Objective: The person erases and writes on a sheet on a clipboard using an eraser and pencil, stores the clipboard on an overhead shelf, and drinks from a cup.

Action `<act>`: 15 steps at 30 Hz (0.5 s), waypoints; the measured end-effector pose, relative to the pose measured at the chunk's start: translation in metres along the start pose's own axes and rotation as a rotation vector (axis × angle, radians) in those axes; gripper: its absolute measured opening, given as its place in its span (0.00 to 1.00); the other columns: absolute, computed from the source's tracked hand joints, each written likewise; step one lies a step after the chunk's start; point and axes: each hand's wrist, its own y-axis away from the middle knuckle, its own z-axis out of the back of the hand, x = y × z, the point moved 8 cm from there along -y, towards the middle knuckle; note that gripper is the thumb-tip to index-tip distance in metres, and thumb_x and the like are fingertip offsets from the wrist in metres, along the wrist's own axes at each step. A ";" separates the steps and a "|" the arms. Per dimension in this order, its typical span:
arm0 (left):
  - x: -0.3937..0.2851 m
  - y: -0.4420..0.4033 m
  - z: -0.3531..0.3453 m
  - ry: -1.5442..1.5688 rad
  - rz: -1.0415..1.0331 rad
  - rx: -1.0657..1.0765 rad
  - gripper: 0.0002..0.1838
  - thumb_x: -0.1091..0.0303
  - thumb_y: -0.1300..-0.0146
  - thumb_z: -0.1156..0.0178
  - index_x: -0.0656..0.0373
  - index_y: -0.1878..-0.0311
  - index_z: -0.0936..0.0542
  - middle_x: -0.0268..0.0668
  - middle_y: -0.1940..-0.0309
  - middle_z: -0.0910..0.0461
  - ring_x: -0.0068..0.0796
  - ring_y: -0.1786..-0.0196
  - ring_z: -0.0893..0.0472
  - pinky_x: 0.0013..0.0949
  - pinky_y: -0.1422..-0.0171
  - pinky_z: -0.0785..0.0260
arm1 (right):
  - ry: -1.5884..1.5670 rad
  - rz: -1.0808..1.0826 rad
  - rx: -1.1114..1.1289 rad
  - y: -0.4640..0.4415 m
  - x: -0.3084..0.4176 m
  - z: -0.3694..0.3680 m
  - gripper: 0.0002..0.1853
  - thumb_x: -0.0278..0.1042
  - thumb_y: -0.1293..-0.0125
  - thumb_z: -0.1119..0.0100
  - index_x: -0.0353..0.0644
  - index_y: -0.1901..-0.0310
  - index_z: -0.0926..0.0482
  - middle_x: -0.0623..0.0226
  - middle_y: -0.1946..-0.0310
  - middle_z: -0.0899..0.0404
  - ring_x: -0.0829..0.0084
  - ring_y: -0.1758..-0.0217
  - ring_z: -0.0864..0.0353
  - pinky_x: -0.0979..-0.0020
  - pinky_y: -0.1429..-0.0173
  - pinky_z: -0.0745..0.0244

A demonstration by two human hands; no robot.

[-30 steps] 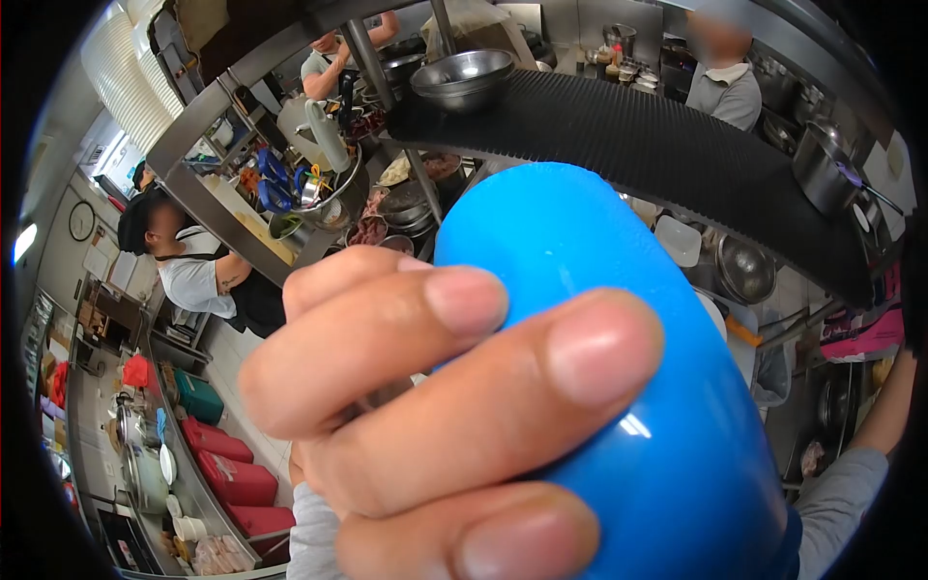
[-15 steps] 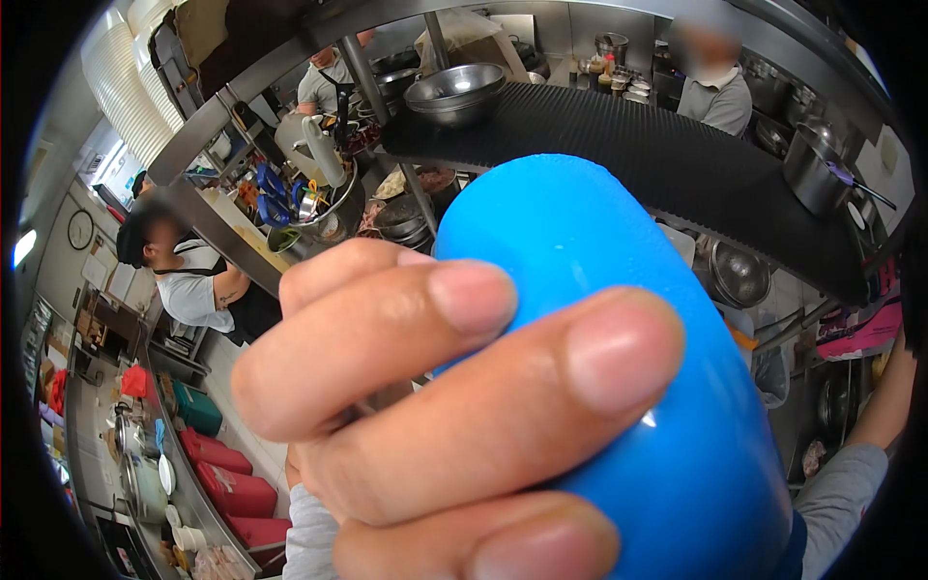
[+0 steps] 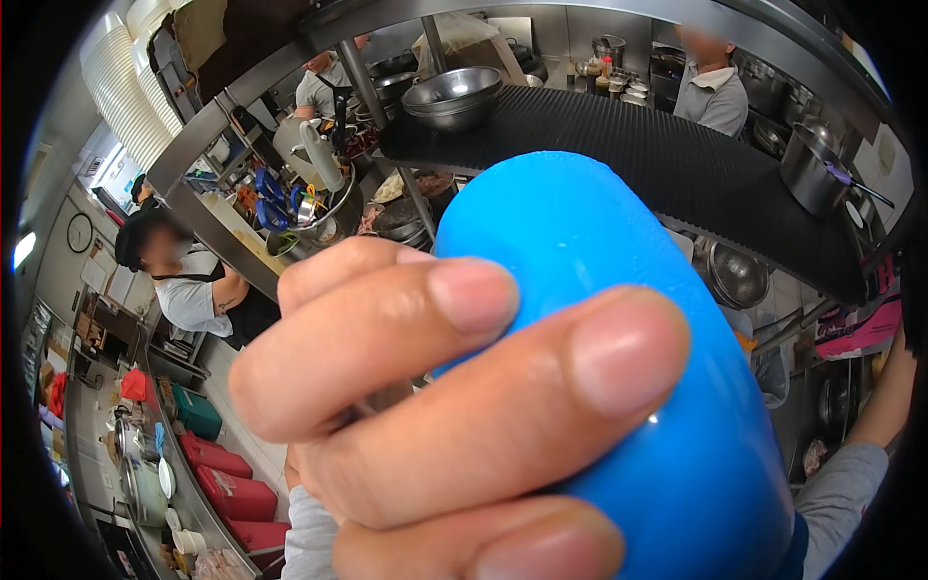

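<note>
A smooth, shiny blue bottle-shaped container (image 3: 570,222) fills the middle of the view, very close to the camera. Its rounded end points up and away, and small droplets cling to the surface. My left hand (image 3: 435,387) is closed on it, with bent fingers laid across its near side from the left. The container's lower end runs out of the frame, so its opening is hidden. On the right edge a grey sleeve (image 3: 841,507) and bare forearm (image 3: 884,401) show my right arm; its hand lies outside the frame.
Ahead runs a black ribbed shelf (image 3: 619,130) with metal bowls (image 3: 454,97) and a pot (image 3: 815,174). A person in a black cap (image 3: 193,300) stands left; two others (image 3: 710,97) are behind the shelf. Red bins (image 3: 232,493) stand below the left counter.
The blue container and my left hand stay almost still. The person at the left has turned the head slightly, and the person at the back right has shifted a little.
</note>
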 end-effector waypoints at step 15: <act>0.003 -0.001 -0.001 0.019 -0.009 0.002 0.27 0.64 0.36 0.35 0.60 0.36 0.29 0.49 0.50 0.16 0.39 0.54 0.21 0.38 0.46 0.26 | 0.015 0.042 -0.031 0.002 0.002 0.002 0.33 0.52 0.26 0.43 0.30 0.33 0.33 0.47 0.36 0.29 0.50 0.49 0.20 0.51 0.60 0.20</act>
